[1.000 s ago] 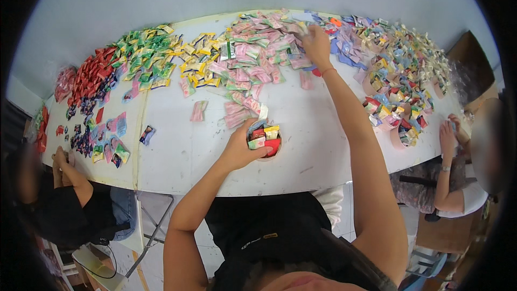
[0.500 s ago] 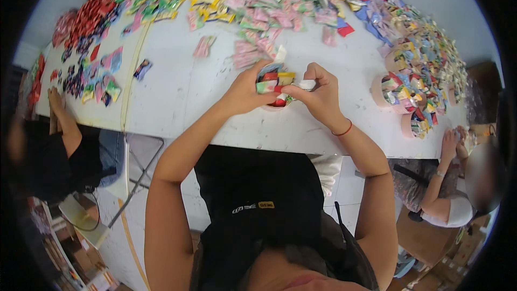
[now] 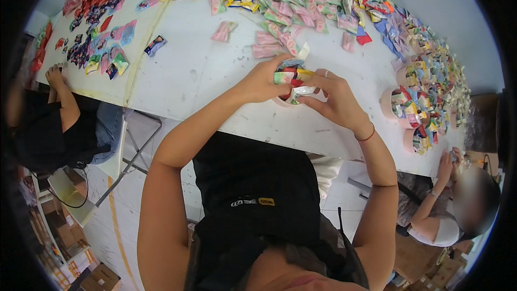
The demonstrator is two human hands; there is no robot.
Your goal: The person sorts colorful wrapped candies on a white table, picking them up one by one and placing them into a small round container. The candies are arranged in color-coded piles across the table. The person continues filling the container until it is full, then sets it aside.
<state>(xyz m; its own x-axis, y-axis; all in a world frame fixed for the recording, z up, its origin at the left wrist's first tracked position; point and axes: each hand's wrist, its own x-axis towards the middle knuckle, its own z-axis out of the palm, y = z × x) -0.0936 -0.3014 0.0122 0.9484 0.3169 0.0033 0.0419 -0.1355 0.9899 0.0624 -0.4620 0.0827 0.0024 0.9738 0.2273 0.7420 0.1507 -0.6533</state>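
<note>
While the left hand (image 3: 264,81) clamps its grip on a round box of bright packets (image 3: 288,75) above the surface (image 3: 183,70), the right hand (image 3: 334,94) pinches a white sachet (image 3: 300,92) just right of it

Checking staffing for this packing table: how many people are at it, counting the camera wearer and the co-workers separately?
Camera wearer, left hand holding a tub of packets, right hand holding a silvery packet: 1
Co-workers, one at the left, one at the right: 2
Total: 3
</note>
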